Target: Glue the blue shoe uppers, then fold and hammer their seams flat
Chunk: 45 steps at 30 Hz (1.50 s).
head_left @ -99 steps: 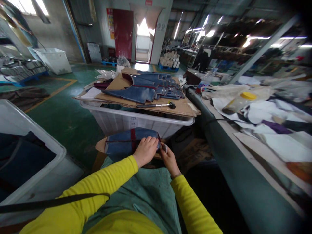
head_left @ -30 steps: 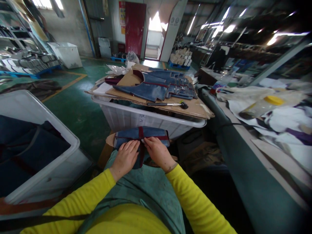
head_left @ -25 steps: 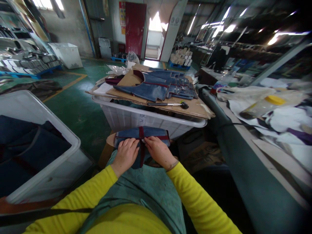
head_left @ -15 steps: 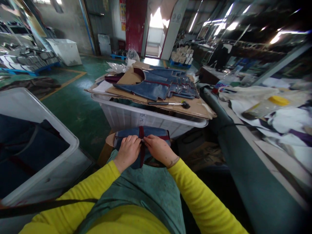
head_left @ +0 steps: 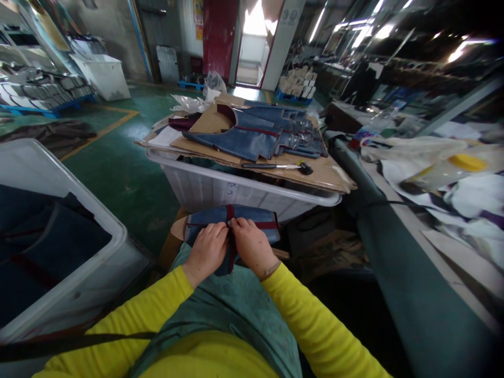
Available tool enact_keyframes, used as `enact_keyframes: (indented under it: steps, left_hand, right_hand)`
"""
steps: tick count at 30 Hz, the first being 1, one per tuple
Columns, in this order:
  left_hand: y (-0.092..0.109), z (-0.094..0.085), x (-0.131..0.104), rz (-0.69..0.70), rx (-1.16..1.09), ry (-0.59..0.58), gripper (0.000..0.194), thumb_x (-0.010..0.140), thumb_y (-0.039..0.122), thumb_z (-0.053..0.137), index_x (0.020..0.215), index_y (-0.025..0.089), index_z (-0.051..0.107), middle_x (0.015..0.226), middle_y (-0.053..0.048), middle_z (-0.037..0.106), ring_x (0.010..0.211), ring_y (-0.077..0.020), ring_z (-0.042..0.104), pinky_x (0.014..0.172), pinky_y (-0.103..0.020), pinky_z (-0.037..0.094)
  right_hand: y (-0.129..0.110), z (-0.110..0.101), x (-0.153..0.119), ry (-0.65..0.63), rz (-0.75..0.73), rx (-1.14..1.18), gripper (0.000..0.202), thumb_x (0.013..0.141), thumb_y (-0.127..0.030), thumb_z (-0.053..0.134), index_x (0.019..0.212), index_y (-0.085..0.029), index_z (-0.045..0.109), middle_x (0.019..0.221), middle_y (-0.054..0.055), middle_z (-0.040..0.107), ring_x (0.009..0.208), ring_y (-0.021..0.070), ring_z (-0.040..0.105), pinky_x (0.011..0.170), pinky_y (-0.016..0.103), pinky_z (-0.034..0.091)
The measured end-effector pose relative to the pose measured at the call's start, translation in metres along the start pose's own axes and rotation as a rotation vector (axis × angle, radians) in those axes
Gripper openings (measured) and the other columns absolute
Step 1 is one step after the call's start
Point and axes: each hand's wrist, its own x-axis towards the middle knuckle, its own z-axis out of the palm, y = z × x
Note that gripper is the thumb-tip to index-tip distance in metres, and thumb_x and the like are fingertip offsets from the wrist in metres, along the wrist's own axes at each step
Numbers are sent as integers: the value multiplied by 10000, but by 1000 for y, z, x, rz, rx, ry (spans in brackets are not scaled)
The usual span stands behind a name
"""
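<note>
Across my lap lies a blue leather-like piece [head_left: 208,216] with a dark red strap [head_left: 230,212] running over its middle and a dark red band along its length. My left hand [head_left: 208,251] is closed at the strap, fingers curled over it. Right beside it, my right hand [head_left: 254,247] pinches the same spot, the fingertips of both hands almost meeting. A small dark part shows between the fingertips, too small to name. The palms and the underside of the piece are hidden.
Ahead, cardboard [head_left: 331,178] covers a white bin [head_left: 189,178], carrying blue cut pieces [head_left: 252,142] and a black-handled brush-like tool [head_left: 271,166]. Another white bin [head_left: 118,220] with blue pieces stands left. At right, a bench [head_left: 394,262] bears a yellow-capped bottle [head_left: 437,173] and scraps.
My right hand has turned and its wrist has shifted left, showing more of the piece's right end. My left hand stays at the strap. The view has shifted slightly.
</note>
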Motion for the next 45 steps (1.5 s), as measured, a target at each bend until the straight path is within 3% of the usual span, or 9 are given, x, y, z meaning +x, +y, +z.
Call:
enact_keyframes:
  steps: [5, 10, 21, 26, 31, 45]
  left_hand:
    - [3, -4, -4, 45, 50, -12, 300, 921, 192, 407, 1192, 155, 530, 1252, -85, 551, 1074, -226, 493, 879, -384, 430]
    - [8, -11, -2, 19, 43, -28, 306, 936, 217, 393, 1204, 182, 536, 1260, -58, 563, 1058, -212, 502, 848, -373, 433]
    - [-4, -15, -8, 20, 78, 14, 329, 941, 225, 384, 1219, 180, 554, 1232, -64, 597, 1041, -213, 512, 819, -373, 416]
    - [-6, -22, -12, -3, 117, 55, 320, 937, 221, 395, 1197, 202, 581, 1185, -64, 622, 1039, -220, 508, 826, -407, 377]
    - [-8, -24, -15, -4, 122, 49, 319, 934, 215, 394, 1191, 207, 583, 1180, -59, 625, 1056, -227, 495, 847, -411, 358]
    - [-48, -35, -40, -91, 156, 82, 318, 926, 235, 418, 1196, 219, 585, 1201, -55, 620, 1126, -237, 486, 913, -430, 364]
  right_hand:
    - [0, 11, -6, 76, 11, 29, 408, 896, -95, 389, 1292, -134, 475, 1155, 127, 574, 1001, 220, 500, 781, 305, 498]
    - [14, 18, -20, 112, 14, 39, 420, 907, -109, 386, 1319, -135, 460, 1203, 118, 561, 1034, 218, 484, 833, 308, 484]
    - [39, 13, -32, 190, 21, 126, 340, 914, -146, 416, 1219, -148, 568, 1155, 109, 586, 1028, 218, 483, 899, 331, 442]
    - [22, 13, -23, 242, -83, 263, 348, 917, -143, 402, 1229, -158, 556, 1157, 102, 591, 1024, 207, 496, 915, 349, 446]
    - [2, 22, -13, 195, -77, 203, 396, 918, -139, 393, 1302, -156, 492, 1205, 118, 575, 1085, 220, 477, 874, 348, 475]
    - [-48, 27, 13, 124, -177, 148, 396, 938, -162, 359, 1322, -156, 457, 1204, 114, 566, 1087, 209, 477, 860, 328, 497]
